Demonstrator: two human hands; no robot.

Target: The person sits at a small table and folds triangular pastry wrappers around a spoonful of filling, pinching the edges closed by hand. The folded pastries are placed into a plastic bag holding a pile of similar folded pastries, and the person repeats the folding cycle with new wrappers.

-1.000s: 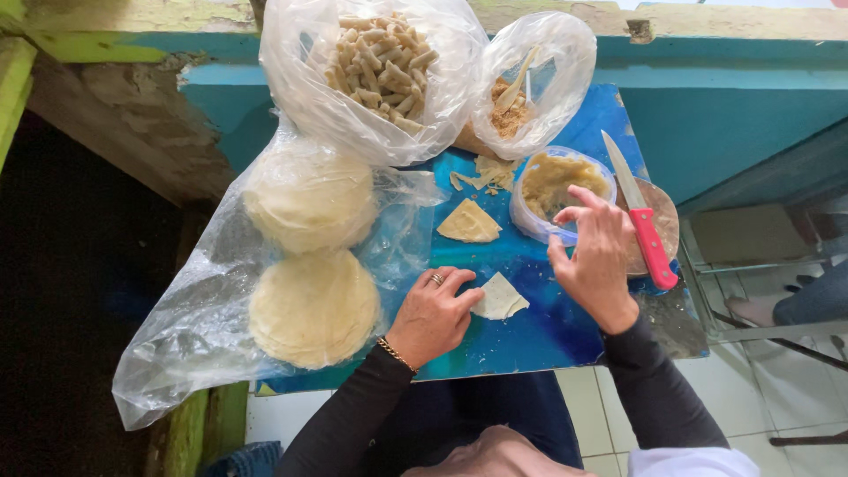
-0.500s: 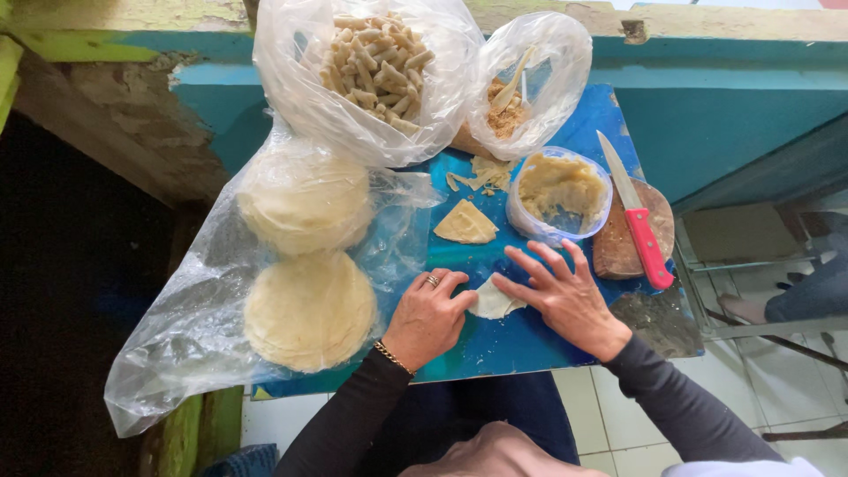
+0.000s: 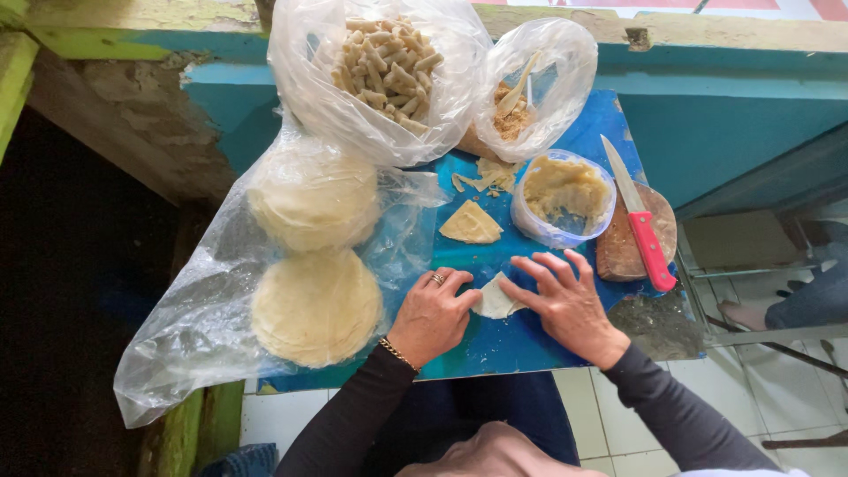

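a small pale dough wrapper [image 3: 495, 299] is pressed flat on the blue bench [image 3: 495, 349] between two hands. the left hand [image 3: 431, 315], wearing a ring and a thin bracelet, is curled with its fingertips on the wrapper's left edge; the right hand [image 3: 565, 305] is spread open, fingers laid over the wrapper's right side. just beyond the wrapper a folded triangular piece of dough [image 3: 470, 223] is seen, and to the right of that a clear plastic tub of yellowish filling [image 3: 565, 194]. a red-handled knife [image 3: 638, 215] is laid across a round wooden board [image 3: 623, 247] right of the tub. left of the wrapper, two stacks of round wrappers [image 3: 316, 305] are kept under clear plastic. beyond the wrapper, a bag of finished rolls [image 3: 384, 57] and a smaller bag of scraps [image 3: 521, 97] are set.
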